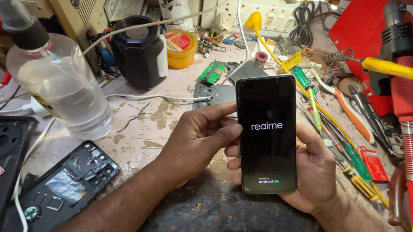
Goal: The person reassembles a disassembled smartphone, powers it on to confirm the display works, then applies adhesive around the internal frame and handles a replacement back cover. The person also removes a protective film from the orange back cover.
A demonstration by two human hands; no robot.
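Phone: black phone (267, 132), I see it held upright over the worn workbench (162, 126), screen lit with white text, between both hands.
Left hand: my left hand (197, 141) is closed on the left edge of the phone, thumb lying on the side of the screen.
Right hand: my right hand (311, 174) holds the phone from behind and from the right edge, fingers wrapped under it.
Left of the hands: an opened phone body (71, 180) lies flat, and near it a clear spray bottle (56, 73) stands tilted.
Right of the hands: screwdrivers (311, 98), pliers (350, 112) and a red hot air gun (408, 101) lie close together.
Behind the phone: a green circuit board (212, 72) and a white cable (166, 97) are on the bench.
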